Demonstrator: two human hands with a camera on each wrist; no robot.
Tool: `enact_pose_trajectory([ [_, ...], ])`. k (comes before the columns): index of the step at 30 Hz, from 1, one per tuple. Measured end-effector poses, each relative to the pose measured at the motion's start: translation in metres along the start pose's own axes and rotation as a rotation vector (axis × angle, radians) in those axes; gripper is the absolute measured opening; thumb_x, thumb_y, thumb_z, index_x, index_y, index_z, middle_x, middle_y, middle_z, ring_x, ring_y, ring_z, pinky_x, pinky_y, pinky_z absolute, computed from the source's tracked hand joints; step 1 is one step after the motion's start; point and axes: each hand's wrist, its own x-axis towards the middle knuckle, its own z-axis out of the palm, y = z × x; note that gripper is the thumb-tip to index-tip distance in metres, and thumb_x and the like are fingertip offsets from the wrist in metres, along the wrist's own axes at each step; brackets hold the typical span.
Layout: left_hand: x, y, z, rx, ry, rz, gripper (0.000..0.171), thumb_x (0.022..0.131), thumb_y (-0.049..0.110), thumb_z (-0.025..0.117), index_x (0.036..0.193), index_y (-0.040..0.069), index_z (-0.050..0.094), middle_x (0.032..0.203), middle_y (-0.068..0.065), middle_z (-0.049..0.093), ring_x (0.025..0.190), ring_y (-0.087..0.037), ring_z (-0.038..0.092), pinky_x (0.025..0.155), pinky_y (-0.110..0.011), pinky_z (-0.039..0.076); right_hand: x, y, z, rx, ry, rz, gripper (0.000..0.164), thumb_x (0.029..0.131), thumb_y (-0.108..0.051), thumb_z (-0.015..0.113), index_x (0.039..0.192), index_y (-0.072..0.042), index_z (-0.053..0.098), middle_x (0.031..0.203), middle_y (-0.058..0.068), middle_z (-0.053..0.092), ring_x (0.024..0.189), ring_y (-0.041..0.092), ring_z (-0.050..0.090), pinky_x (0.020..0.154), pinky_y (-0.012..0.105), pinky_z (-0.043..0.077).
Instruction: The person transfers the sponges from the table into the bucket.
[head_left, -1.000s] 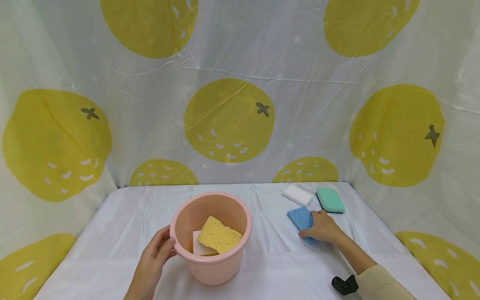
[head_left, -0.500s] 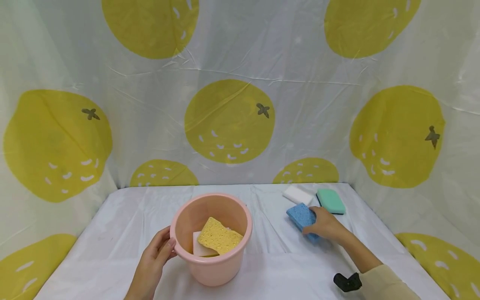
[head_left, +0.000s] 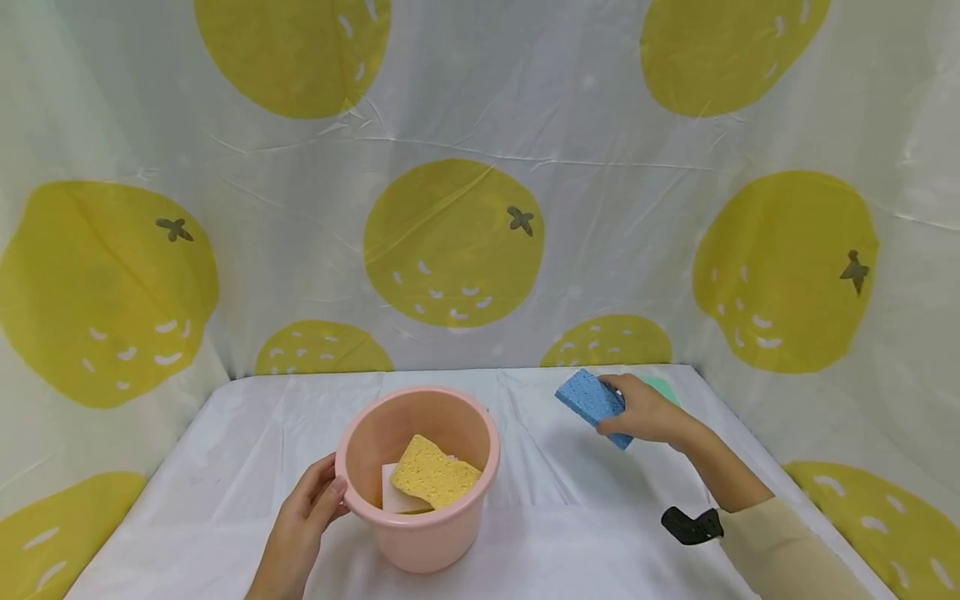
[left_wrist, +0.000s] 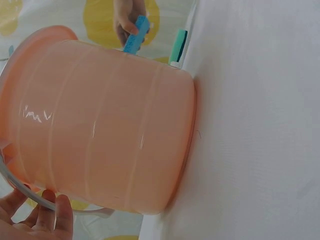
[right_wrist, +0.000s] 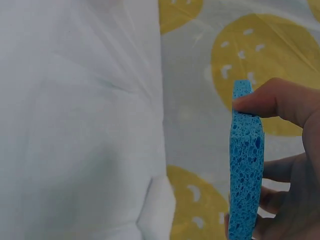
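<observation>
My right hand [head_left: 647, 410] pinches a blue sponge [head_left: 588, 396] between thumb and fingers, raised over the white-covered table. Its porous edge faces the camera in the right wrist view, with the thumb on one end. On the left, my left hand [head_left: 306, 508] grips the rim of a pink bucket [head_left: 427, 542], thumb over the edge. The bucket's pale handle [left_wrist: 92, 212] hangs by those fingers in the left wrist view. Inside the bucket a yellow sponge [head_left: 435, 473] lies tilted on a whitish sponge [head_left: 401, 492].
Behind the right hand, a green sponge with a dark underside [left_wrist: 178, 46] lies on the table, mostly covered in the head view. A white sponge [right_wrist: 157, 210] lies near the table's back edge. Lemon-printed cloth [head_left: 457, 242] walls in the back and both sides.
My right hand has lifted the blue sponge off the table and carried it up and slightly back, now covering the white sponge in the head view. The left hand stays on the bucket.
</observation>
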Motion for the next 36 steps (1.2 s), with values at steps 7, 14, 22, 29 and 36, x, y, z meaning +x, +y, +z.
enact_pose_trajectory([
  [7,0.000,0.000,0.000,0.000,0.002,0.022,0.044,0.111,0.020,0.051,0.148,-0.004,0.047,0.140,-0.023,0.054,0.111,-0.008,0.062,0.086,-0.023,0.055,0.002,-0.038,-0.017,-0.004,-0.015,-0.133,0.092,0.083,-0.025,0.081,0.156,0.007,0.035,0.148,0.031,0.042,0.119,0.045,0.051,0.088,0.056,0.055],
  [14,0.000,0.004,0.000,0.003,0.002,-0.012,0.045,0.111,0.025,0.053,0.148,-0.001,0.048,0.140,-0.020,0.055,0.112,-0.011,0.062,0.088,-0.024,0.055,0.005,-0.066,-0.025,-0.067,-0.014,-0.184,0.091,0.083,-0.027,0.080,0.157,0.001,0.036,0.152,0.029,0.038,0.122,0.045,0.048,0.090,0.058,0.055],
  [22,0.000,0.004,0.000,0.000,0.000,-0.024,0.045,0.110,0.026,0.054,0.148,0.001,0.049,0.140,-0.019,0.055,0.113,-0.011,0.061,0.089,-0.023,0.054,0.008,-0.097,-0.027,-0.136,-0.027,-0.244,0.089,0.081,-0.031,0.079,0.156,-0.002,0.041,0.148,0.023,0.046,0.120,0.040,0.051,0.089,0.055,0.055],
  [29,0.000,0.004,0.000,0.009,-0.004,-0.021,0.046,0.111,0.025,0.053,0.148,0.000,0.048,0.141,-0.020,0.054,0.113,-0.011,0.061,0.089,-0.023,0.054,0.008,-0.125,-0.021,-0.177,-0.044,-0.329,0.086,0.079,-0.030,0.079,0.154,-0.004,0.045,0.146,0.018,0.048,0.116,0.036,0.055,0.089,0.051,0.057],
  [36,0.000,0.004,0.001,-0.002,-0.005,-0.018,0.045,0.111,0.024,0.053,0.148,0.000,0.048,0.141,-0.020,0.054,0.113,-0.011,0.061,0.089,-0.023,0.055,0.008,-0.147,-0.016,-0.194,-0.079,-0.392,0.087,0.080,-0.032,0.079,0.156,-0.007,0.044,0.148,0.015,0.047,0.118,0.032,0.055,0.093,0.048,0.055],
])
